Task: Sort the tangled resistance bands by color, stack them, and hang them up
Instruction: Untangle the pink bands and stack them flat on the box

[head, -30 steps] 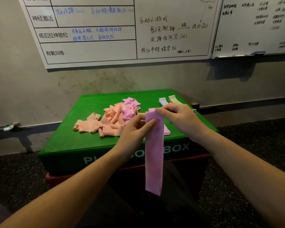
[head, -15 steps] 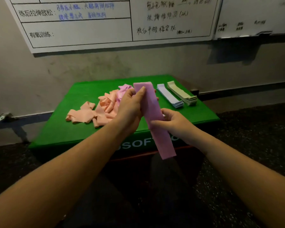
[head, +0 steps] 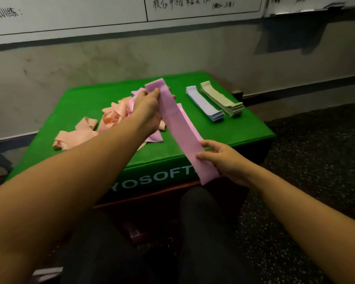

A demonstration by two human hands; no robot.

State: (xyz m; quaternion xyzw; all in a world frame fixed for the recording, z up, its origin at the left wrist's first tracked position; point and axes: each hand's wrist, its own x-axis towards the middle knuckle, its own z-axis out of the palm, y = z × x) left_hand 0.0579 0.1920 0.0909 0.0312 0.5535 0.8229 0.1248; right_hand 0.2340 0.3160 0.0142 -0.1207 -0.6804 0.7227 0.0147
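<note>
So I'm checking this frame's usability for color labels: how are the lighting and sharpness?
Head view: dim overall, floor nearly black; the green box stays vivid, the pink band reads clearly, and the blue stack and pale green stack look washed; whiteboard writing slightly soft; wide-angle bending at edges.

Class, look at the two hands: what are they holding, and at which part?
One pink band, stretched flat: the left hand grips its far end, the right hand pinches it near its near end.

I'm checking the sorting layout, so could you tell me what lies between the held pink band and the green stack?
The blue stack, in the head view, between pink band and green stack.
</note>
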